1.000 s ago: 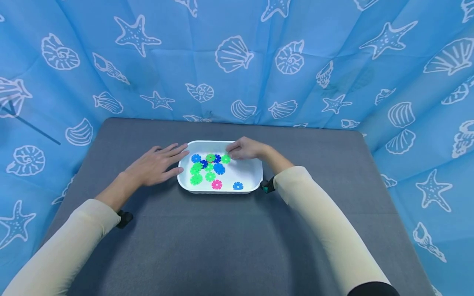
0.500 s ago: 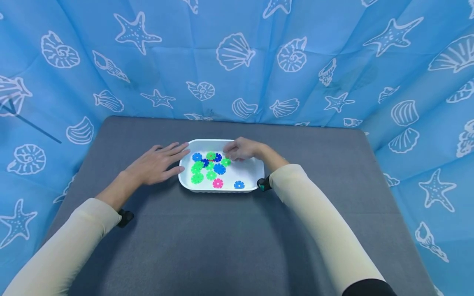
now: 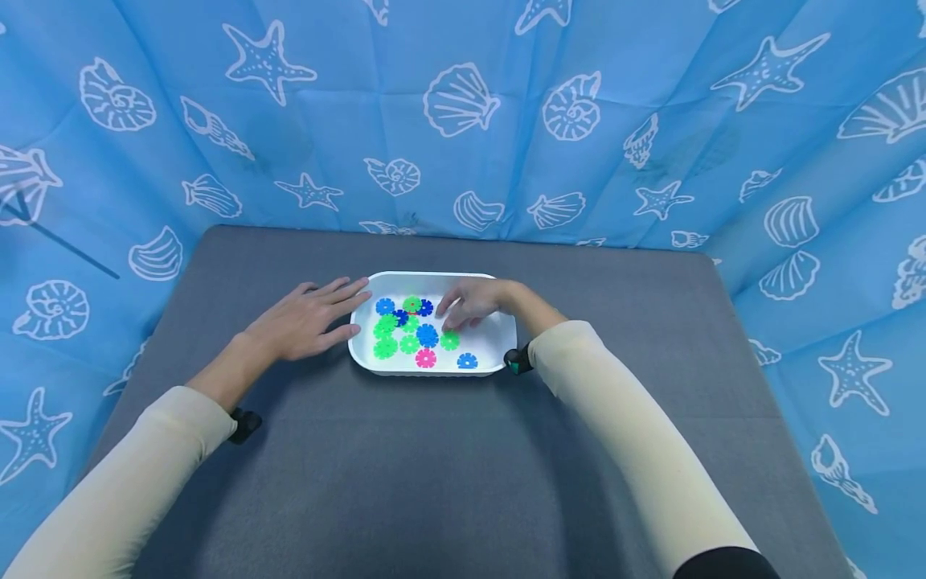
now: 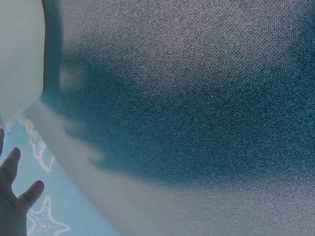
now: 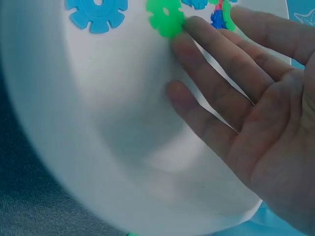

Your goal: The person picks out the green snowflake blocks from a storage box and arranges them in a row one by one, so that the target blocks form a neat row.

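A white tray [image 3: 492,342] holds several notched discs in green, blue, dark blue and pink, mostly in its left half. My left hand [image 3: 304,322] lies at the tray's left rim with fingers spread and nothing in it; the left wrist view shows part of that hand [image 4: 15,196]. Inside the tray, my right hand [image 3: 473,303] has its fingers loosely extended beside a green disc [image 3: 450,340]. In the right wrist view the fingers of my right hand [image 5: 246,93] reach the edge of the green disc [image 5: 166,17], holding nothing. A blue disc [image 5: 97,12] lies apart from it.
The tray stands on a grey cloth-covered table [image 3: 405,466]. Behind and beside the table hangs a blue curtain [image 3: 325,137] with white shells and starfish.
My right hand's fingers have spread and moved slightly toward the near side. A green disc near them has shifted toward the tray's front. The left hand has stayed in place.
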Action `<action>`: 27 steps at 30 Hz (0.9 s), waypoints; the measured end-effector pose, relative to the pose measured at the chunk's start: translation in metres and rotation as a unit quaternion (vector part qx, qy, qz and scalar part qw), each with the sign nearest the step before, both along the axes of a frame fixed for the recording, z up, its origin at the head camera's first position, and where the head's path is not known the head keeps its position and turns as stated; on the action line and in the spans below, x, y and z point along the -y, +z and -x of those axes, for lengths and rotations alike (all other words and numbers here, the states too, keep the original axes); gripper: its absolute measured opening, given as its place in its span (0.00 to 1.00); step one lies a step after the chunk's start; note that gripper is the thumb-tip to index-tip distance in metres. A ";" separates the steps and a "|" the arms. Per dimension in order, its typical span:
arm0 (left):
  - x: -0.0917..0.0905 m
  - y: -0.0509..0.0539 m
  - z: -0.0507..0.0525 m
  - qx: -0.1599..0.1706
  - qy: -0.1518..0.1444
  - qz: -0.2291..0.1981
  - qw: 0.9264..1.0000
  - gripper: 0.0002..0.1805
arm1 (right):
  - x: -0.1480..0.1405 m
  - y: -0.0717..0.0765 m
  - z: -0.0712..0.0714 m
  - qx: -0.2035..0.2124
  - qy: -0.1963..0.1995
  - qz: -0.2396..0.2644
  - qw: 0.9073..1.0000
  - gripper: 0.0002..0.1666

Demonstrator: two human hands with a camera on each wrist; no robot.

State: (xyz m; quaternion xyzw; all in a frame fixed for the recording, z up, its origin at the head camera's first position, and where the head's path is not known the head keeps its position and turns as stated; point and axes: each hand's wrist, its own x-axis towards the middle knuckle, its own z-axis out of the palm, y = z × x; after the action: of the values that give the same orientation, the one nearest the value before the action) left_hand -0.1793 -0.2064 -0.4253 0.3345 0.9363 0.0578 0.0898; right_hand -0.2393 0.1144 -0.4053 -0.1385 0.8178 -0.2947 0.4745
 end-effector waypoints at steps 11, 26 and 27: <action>-0.001 0.000 0.000 0.000 0.002 0.001 1.000 0.38 | 0.004 0.004 -0.001 0.073 0.029 -0.004 0.997 0.21; -0.001 -0.001 0.000 -0.005 0.002 0.004 1.000 0.38 | 0.019 0.003 -0.008 0.127 0.089 -0.024 0.988 0.12; -0.001 -0.001 0.000 -0.005 0.002 0.004 1.000 0.38 | 0.018 -0.002 -0.007 0.128 0.096 -0.025 0.987 0.11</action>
State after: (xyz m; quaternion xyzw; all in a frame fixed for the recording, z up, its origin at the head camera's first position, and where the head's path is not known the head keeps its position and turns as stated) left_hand -0.1791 -0.2057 -0.4266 0.3324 0.9377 0.0526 0.0863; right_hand -0.2319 0.0961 -0.4077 -0.1654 0.7404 -0.2431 0.6045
